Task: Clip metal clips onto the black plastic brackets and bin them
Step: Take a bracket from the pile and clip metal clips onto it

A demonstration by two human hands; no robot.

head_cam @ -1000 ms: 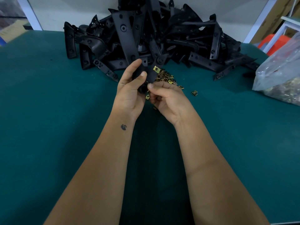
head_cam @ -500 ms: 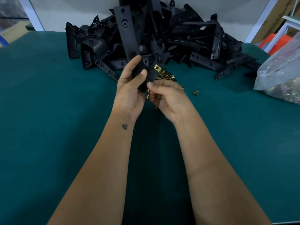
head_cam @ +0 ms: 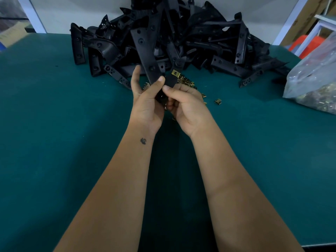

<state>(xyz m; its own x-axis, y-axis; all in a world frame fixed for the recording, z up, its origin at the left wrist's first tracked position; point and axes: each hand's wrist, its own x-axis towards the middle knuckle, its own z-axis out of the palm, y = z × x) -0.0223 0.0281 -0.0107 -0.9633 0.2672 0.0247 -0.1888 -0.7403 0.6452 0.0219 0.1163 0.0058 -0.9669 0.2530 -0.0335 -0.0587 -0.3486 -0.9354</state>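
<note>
Between my wrists, my left hand [head_cam: 147, 104] grips the black bracket [head_cam: 148, 57], its long axis rising up and away toward the pile [head_cam: 209, 42]. My right hand [head_cam: 185, 104] pinches its lower end; one brass clip [head_cam: 176, 73] sits clipped just beyond my right thumb.

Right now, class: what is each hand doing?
Left hand: grips the black bracket.
Right hand: fingers curled, pinching the same bracket's lower end.

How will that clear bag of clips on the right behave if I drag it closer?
The clear bag looks thin and crumpled, so it would probably sag and deform rather than slide as one piece. The clips heaped at its bottom likely make it heavy, and the film might tear.
</note>
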